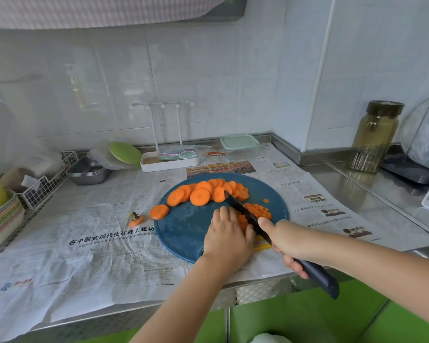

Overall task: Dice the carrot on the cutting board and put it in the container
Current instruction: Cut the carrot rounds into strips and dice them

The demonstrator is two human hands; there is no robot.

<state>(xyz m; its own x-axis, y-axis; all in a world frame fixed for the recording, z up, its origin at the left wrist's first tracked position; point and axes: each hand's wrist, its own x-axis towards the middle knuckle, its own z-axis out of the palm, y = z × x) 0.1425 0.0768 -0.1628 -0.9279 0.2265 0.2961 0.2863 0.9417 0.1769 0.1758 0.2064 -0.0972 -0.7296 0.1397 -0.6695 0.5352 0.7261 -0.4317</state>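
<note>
A round blue cutting board (183,231) lies on newspaper. Several round carrot slices (203,193) are spread along its far edge, and one slice (159,211) lies at its left rim. A heap of diced carrot (258,211) sits right of the knife blade (243,211). My right hand (286,241) grips the dark knife handle, with the blade's tip pointing toward the slices. My left hand (227,235) presses down on carrot pieces right beside the blade; they are mostly hidden under my fingers. A clear container with a pale green lid (239,144) stands at the back.
The carrot's stem end (136,219) lies on the newspaper left of the board. A white rack tray (169,162), a green dish (124,153) and metal trays (88,170) stand at the back. A glass jar (375,137) is at the right, stacked bowls (0,219) at the left.
</note>
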